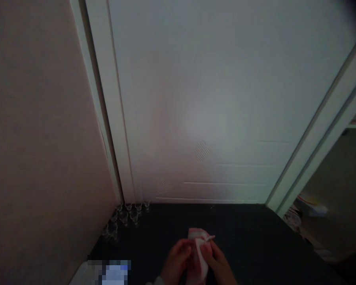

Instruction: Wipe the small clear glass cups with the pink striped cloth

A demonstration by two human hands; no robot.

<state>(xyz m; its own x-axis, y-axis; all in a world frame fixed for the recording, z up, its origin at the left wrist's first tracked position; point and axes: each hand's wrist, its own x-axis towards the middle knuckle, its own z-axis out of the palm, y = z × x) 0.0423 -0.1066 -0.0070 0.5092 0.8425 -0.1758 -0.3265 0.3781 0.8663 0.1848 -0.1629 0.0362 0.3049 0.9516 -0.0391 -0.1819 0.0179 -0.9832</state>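
Note:
A pink and white cloth (199,253) is bunched between my two hands at the bottom middle of the head view, above the dark tabletop (249,241). My left hand (177,259) curls round its left side, fingers bent. From the right, my right hand (218,261) grips the cloth with the thumb pressed on it. Whether anything is wrapped inside the folds, I cannot tell. Off to the left, several small clear glasses (124,217) stand in rows in the corner by the wall, apart from my hands.
Behind the tabletop rises a white panelled door (207,99) with heart patterns. A plain wall (44,138) borders the left side. At the lower left lies a pale object with a blurred-out bright patch (115,273). Shelving with cluttered items (311,208) is at the right, in dim light.

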